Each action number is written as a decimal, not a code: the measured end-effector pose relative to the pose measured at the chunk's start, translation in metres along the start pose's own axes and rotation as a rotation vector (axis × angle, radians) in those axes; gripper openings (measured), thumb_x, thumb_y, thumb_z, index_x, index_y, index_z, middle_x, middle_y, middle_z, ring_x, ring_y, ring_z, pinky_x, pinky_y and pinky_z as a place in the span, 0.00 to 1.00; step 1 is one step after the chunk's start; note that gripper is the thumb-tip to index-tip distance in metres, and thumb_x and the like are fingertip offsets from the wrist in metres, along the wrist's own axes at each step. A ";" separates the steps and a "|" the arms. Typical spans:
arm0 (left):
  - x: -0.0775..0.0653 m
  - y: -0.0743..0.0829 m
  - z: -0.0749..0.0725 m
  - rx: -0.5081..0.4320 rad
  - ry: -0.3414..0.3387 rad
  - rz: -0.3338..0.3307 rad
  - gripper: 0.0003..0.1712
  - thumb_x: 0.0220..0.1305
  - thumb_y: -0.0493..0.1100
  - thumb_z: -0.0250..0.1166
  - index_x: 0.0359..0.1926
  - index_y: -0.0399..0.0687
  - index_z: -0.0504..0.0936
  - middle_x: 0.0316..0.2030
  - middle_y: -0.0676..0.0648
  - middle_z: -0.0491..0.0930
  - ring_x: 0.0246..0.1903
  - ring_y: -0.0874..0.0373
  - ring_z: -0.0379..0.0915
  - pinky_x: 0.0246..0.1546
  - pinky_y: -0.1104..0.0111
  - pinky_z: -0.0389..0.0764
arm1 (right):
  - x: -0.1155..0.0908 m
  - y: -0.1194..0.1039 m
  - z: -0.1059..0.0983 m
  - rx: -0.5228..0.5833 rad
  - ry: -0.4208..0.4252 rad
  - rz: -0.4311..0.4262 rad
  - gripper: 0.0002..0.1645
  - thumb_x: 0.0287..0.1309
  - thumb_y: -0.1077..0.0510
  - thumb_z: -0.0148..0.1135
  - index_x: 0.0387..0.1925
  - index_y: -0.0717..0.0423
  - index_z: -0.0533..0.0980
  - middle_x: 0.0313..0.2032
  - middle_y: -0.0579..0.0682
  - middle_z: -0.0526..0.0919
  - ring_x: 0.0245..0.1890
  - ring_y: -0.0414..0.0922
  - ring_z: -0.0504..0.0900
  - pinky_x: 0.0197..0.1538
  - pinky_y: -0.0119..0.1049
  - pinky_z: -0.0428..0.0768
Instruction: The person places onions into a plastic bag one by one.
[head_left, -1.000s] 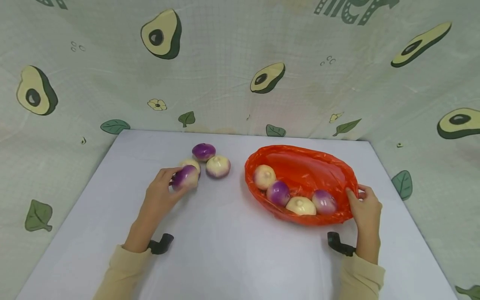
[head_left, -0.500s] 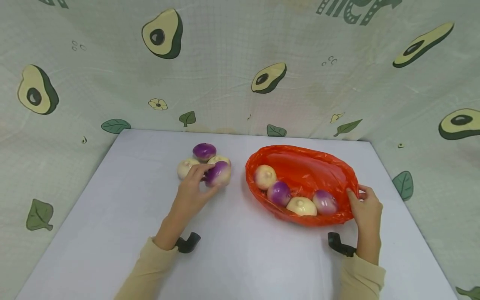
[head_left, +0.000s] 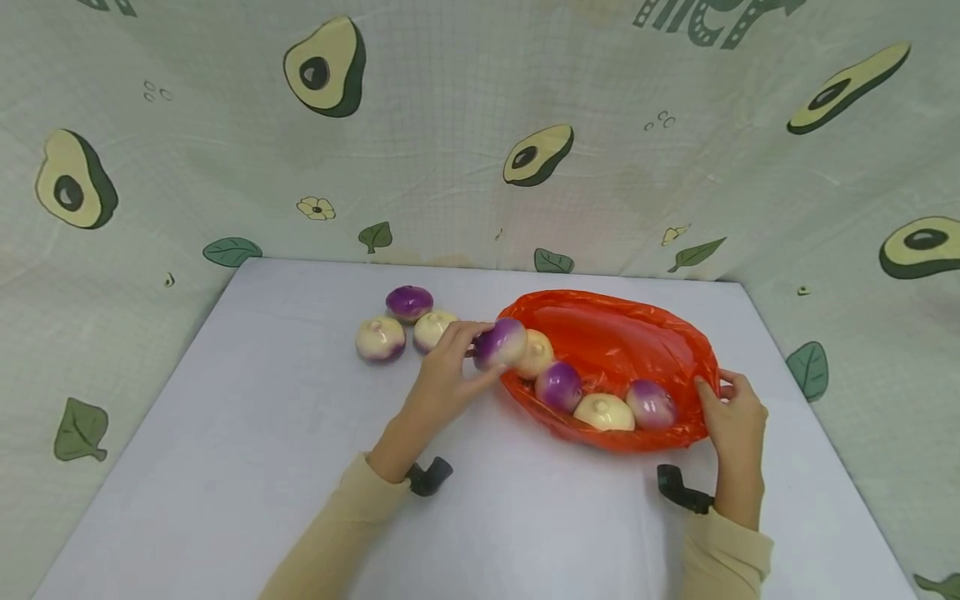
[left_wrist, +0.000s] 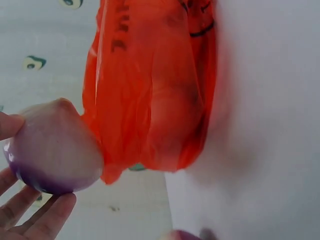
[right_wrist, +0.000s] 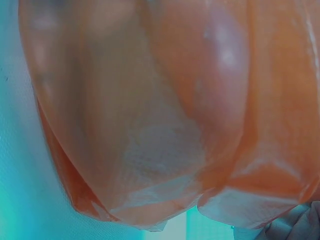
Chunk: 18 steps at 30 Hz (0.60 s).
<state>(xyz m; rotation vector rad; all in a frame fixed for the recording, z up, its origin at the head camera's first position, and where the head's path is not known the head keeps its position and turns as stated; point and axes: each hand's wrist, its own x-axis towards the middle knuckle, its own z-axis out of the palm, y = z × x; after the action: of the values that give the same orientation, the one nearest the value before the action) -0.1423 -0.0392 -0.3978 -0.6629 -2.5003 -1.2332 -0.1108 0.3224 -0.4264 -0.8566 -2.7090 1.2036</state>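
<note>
My left hand (head_left: 444, 379) grips a purple-and-white onion (head_left: 501, 343) between thumb and fingers, off the table. The onion overlaps the left rim of an open red plastic bag (head_left: 615, 329) in the head view. The left wrist view shows the pale pointed end of this onion (left_wrist: 57, 147) upward, beside the bag's outer wall (left_wrist: 135, 100). My right hand (head_left: 737, 429) pinches the bag's right rim, thumb inside. Inside the bag lie several onions, among them a purple one (head_left: 558, 386), a pale one (head_left: 603, 412) and a purple-pink one (head_left: 651, 404).
Left of the bag, a purple onion (head_left: 409, 303) and two whitish onions, one at the front (head_left: 380, 339) and one partly behind the left hand (head_left: 432, 329), sit together on the white table (head_left: 225, 417). An avocado-print cloth (head_left: 420, 167) hangs behind the table.
My left hand has carried the onion rightward, from over the loose onions to the bag's left rim. My right hand keeps its hold on the bag, which has stayed in place.
</note>
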 end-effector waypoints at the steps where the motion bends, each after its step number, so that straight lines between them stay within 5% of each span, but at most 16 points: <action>1: 0.002 0.002 0.003 -0.007 -0.014 0.008 0.29 0.55 0.44 0.68 0.57 0.43 0.71 0.50 0.46 0.72 0.48 0.56 0.72 0.47 0.66 0.80 | 0.000 0.000 0.000 0.001 0.002 0.001 0.39 0.65 0.41 0.44 0.69 0.60 0.53 0.57 0.69 0.66 0.52 0.61 0.71 0.52 0.54 0.75; 18: 0.037 0.029 0.051 0.047 -0.217 0.041 0.30 0.59 0.52 0.64 0.59 0.49 0.68 0.53 0.49 0.69 0.52 0.58 0.70 0.54 0.69 0.76 | 0.001 0.000 0.001 0.004 0.000 0.010 0.40 0.65 0.41 0.44 0.69 0.60 0.52 0.58 0.69 0.65 0.53 0.62 0.70 0.52 0.56 0.75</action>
<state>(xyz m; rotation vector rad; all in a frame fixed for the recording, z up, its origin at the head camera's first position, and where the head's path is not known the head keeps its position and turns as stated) -0.1616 0.0271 -0.3925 -0.8735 -2.6654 -1.1390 -0.1123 0.3225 -0.4273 -0.8712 -2.7046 1.2097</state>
